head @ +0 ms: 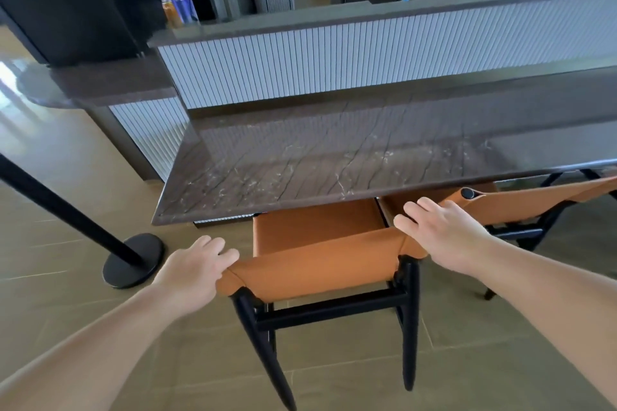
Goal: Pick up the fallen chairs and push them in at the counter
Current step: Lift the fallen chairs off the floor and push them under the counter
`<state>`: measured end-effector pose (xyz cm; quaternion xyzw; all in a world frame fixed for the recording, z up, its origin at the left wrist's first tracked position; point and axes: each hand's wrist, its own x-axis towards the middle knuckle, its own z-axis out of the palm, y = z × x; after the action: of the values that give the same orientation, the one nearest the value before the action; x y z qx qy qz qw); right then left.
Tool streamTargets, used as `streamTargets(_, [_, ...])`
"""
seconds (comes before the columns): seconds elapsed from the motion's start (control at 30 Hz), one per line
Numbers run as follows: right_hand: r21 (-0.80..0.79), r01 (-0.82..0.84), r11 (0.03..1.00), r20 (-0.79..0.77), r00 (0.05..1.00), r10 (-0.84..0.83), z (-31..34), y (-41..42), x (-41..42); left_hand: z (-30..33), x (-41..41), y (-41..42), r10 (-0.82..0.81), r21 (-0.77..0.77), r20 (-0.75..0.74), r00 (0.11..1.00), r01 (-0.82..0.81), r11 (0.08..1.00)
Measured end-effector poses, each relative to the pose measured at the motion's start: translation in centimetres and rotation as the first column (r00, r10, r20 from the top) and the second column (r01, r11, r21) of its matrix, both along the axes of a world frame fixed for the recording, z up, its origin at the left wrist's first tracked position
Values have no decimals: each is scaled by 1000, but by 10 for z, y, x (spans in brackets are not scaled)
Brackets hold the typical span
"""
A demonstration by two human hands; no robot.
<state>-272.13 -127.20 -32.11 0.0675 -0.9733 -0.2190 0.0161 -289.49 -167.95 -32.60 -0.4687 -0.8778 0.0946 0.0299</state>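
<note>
An orange leather chair (317,264) with black legs stands upright, its seat partly under the brown marble counter (334,160). My left hand (193,267) grips the left end of its backrest, fingers curled over the top edge. My right hand (440,233) rests on the right end, fingers extended over the top. A second orange chair (534,200) stands to the right, tucked under the counter with its backrest tilted toward the first chair.
A black stanchion post with a round base (133,260) stands on the tiled floor to the left. Behind the counter rises a higher ledge with a white ribbed panel (367,57). Cabinets and a sink lie beyond.
</note>
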Motion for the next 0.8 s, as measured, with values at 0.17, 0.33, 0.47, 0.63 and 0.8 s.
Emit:
streamTargets(0.17, [-50, 10, 999, -6, 1000, -11, 6, 26, -26, 3, -29, 23, 27, 5, 44, 999, -28, 1000])
streamTargets(0.33, [-46, 66, 997, -3, 998, -66, 17, 46, -46, 9, -57, 46, 24, 12, 52, 998, -25, 1000])
streamTargets(0.47, [-87, 96, 992, 14, 995, -95, 17, 60, -55, 22, -70, 66, -28, -4, 42, 999, 28, 1000])
streamTargets(0.63, [-107, 97, 990, -14, 995, -99, 15, 65, -61, 25, -96, 78, -13, -57, 59, 998, 17, 998])
streamTargets(0.8, [-168, 118, 979, -38, 991, -126, 15, 64, -73, 29, -116, 82, -22, -101, 72, 997, 29, 994])
